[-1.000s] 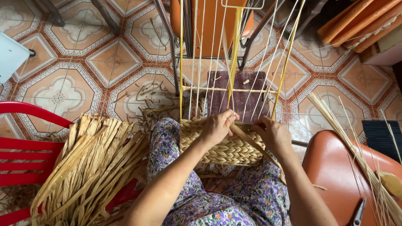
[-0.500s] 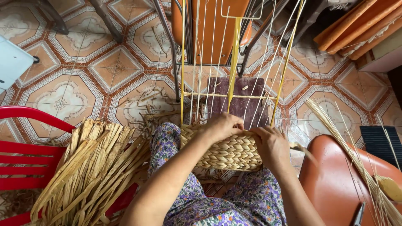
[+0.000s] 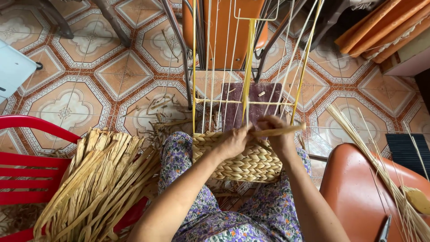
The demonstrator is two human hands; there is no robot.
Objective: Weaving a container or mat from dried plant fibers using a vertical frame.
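Pinching a flat tan dried-fibre strand point(image 3: 280, 131), left hand point(image 3: 233, 142) & right hand point(image 3: 278, 134) both clamp fingers on it, just above the half-woven braided straw basket point(image 3: 244, 161) on yellow wire frame point(image 3: 248, 67), in lap. Strand looks light, pliable, prob. brittle if creased; grip near weave.

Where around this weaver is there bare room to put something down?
Free: the patterned tile floor beyond the red plastic chair, and the near part of the orange seat at right. Crowded: the bundle of dried flat reeds fills the red chair, thin pale stalks cross the orange seat's far side, and both hands work the woven straw basket.
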